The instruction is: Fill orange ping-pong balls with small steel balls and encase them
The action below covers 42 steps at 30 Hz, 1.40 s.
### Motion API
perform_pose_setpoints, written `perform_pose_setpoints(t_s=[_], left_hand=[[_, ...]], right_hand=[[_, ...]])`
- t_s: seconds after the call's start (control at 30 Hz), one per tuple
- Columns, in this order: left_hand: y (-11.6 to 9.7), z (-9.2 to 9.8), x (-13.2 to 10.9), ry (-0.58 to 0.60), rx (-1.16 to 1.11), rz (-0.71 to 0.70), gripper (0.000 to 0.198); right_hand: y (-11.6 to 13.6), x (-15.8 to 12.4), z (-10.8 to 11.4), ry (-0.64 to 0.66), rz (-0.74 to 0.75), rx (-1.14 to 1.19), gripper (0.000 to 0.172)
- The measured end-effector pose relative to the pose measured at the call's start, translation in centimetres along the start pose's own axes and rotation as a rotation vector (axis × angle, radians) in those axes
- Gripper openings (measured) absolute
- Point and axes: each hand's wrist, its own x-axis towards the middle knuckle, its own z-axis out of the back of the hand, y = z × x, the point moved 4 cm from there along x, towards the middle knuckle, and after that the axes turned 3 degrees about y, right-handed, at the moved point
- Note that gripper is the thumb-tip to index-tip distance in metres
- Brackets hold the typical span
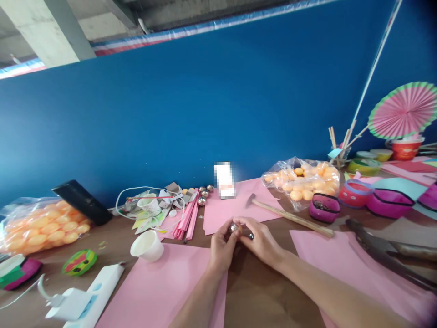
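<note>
Over the brown table, my left hand (220, 250) pinches a small shiny silver ball (234, 227) between thumb and fingers. My right hand (262, 241) meets it from the other side, its fingers closed at the same ball. A second small shiny piece (251, 236) shows beneath the right fingers; I cannot make out what it is. Several similar silver balls (202, 200) lie farther back, beside a stack of pink paper strips (187, 218). Past my hands, a wooden-handled hammer (290, 214) rests partly on pink paper (221, 214).
At left are a white cup (147, 246), a power strip (102, 287) and a bag of orange balls (48, 228). Another such bag (303, 180) sits back right, near a small magenta pouch (324, 208). A dark curved tool (378, 253) lies right. A blue partition (205, 100) stands behind.
</note>
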Motion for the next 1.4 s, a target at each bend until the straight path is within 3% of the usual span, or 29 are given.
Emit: perform_pose_setpoints(t_s=[0.13,0.37,0.5,0.73,1.0,1.17,1.33,1.4], left_hand=[[-0.4,-0.1,-0.1,0.011,-0.036,0.003,0.041],[0.4,-0.3,-0.3,0.06,-0.219,0.083,0.05],[0.2,-0.6,-0.3,0.084,-0.234,0.085,0.045],[-0.4,-0.6,-0.3,0.059,-0.284,0.087,0.04],[-0.1,-0.7,-0.7,0.043,-0.472,0.206,0.042],[-0.6,-1.2,-0.8,0.133,-0.422,0.226,0.039],[-0.8,-1.1,-0.7,0.125,-0.41,0.207,0.034],[-0.8,-1.1,-0.6,0.12,-0.426,0.202,0.034]], right_hand=[[0.1,-0.2,-0.1,0.002,0.023,-0.053,0.045],[0.9,-0.2,0.3,0.025,0.024,-0.105,0.038],[0.9,-0.3,0.1,0.031,0.042,-0.115,0.041],[0.6,-0.1,-0.2,0.047,0.013,-0.058,0.041],[0.9,-0.1,0.1,0.03,0.018,-0.085,0.033],[1.2,-0.2,-0.1,0.029,0.084,-0.086,0.034],[0.1,-0.4,-0.3,-0.019,0.005,-0.113,0.048],[-0.4,-0.4,-0.2,-0.02,-0.027,-0.119,0.046]])
